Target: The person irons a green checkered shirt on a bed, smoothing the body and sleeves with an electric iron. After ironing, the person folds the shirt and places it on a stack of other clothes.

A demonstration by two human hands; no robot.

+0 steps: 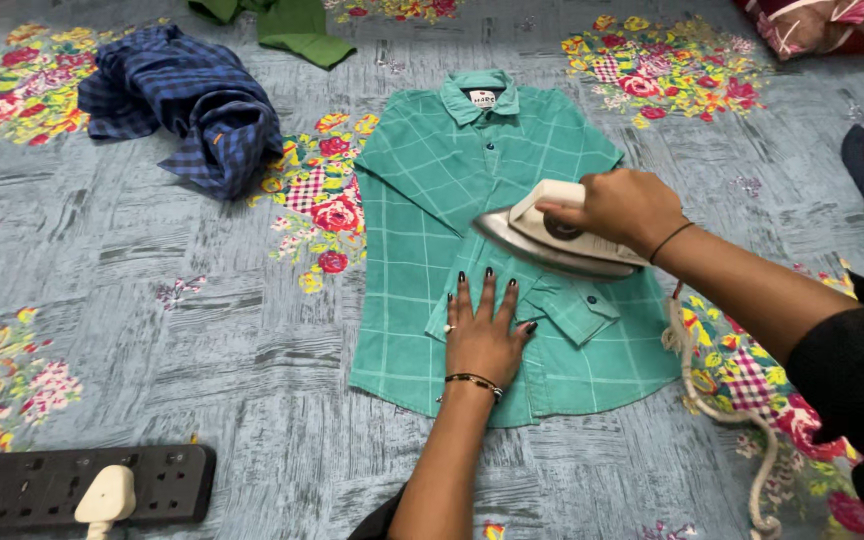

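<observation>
The left hand (484, 335) presses flat, fingers spread, on the green shirt (422, 200) near its hem. The right hand (620, 207) grips the iron (552, 240) mid-shirt; bare bedsheet (202, 330) lies open to the left.

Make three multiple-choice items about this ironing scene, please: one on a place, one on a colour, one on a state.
1. Where does the left hand lie?
A. on the green checked shirt
B. on the power strip
C. on the blue plaid shirt

2. What colour is the plug in the power strip?
A. red
B. white
C. green

3. How does the right hand stand with the iron?
A. open above it
B. apart from it
C. closed on its handle

Answers: 1 A, the palm is flat on the shirt near the folded sleeve; 2 B, the plug is pale against the black strip; 3 C, the fingers wrap the handle.
</observation>
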